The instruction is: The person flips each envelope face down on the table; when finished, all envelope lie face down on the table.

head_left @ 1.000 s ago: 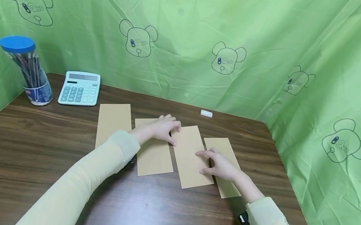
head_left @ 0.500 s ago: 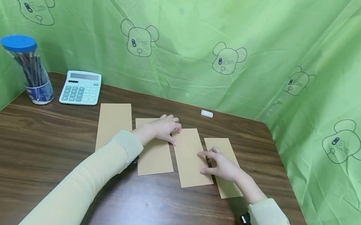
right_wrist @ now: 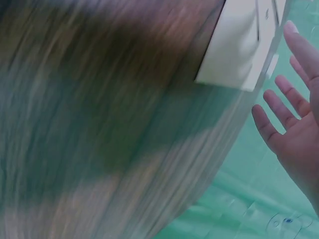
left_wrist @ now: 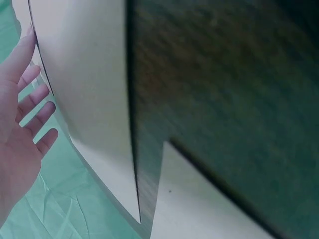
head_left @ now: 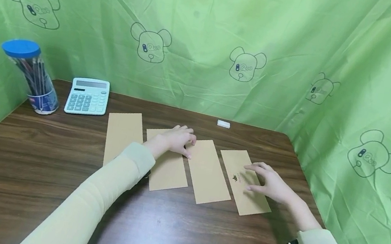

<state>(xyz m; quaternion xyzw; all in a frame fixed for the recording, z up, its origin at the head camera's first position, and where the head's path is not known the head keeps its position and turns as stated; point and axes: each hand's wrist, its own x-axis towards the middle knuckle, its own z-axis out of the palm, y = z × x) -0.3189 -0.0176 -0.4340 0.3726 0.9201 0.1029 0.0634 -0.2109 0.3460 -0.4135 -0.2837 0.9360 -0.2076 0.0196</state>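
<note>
Several brown kraft-paper rectangles lie in a row in the head view. My left hand [head_left: 177, 139] reaches across the second rectangle [head_left: 168, 175], its thumb and fingertips at the upper left edge of the third rectangle [head_left: 208, 175]. Its fingers are relaxed and spread in the left wrist view. Over the rightmost rectangle [head_left: 231, 159], which bears a small dark print, my right hand [head_left: 273, 184] is held with thumb and fingers apart; contact cannot be told. The leftmost rectangle [head_left: 122, 134] is partly hidden by my left arm.
At the back left stand a blue-lidded clear tub [head_left: 35, 79] of pencil-like sticks and a light blue calculator [head_left: 87, 96]. A small white block [head_left: 223, 124] lies near the back edge. Green cloth [head_left: 204, 16] hangs around the wooden table [head_left: 177, 238].
My right hand has moved right, from the third rectangle to the rightmost one, whose print now shows. My left hand stays almost in place.
</note>
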